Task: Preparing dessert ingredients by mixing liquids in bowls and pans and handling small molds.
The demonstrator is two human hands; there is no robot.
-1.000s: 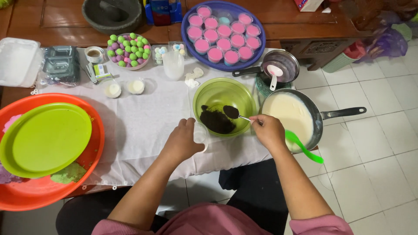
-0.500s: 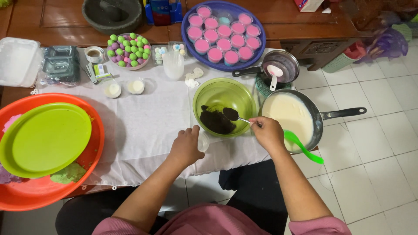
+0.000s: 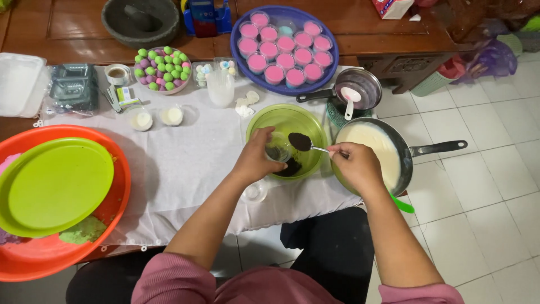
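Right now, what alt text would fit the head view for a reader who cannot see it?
Over a green bowl, the right hand holds a spoon heaped with dark powder beside a small clear cup held by the left hand. A pan of white batter sits right; a tray of pink cups lies beyond.

Small clear cup [image 3: 278,150] mostly hidden behind left hand [image 3: 256,160] fingers; contents too unclear to tell. Spoon [image 3: 306,144] handle end buried in right hand [image 3: 355,165]. Green utensil [image 3: 401,203] under pan [image 3: 371,155]: only tip shows past right forearm. Orange basin [image 3: 121,186] cut off by left and bottom edges. White box [image 3: 17,84] cut by left edge. Grey mortar [image 3: 140,22] clipped at top. Small items beside bowl of coloured balls [image 3: 162,68] too small to identify.
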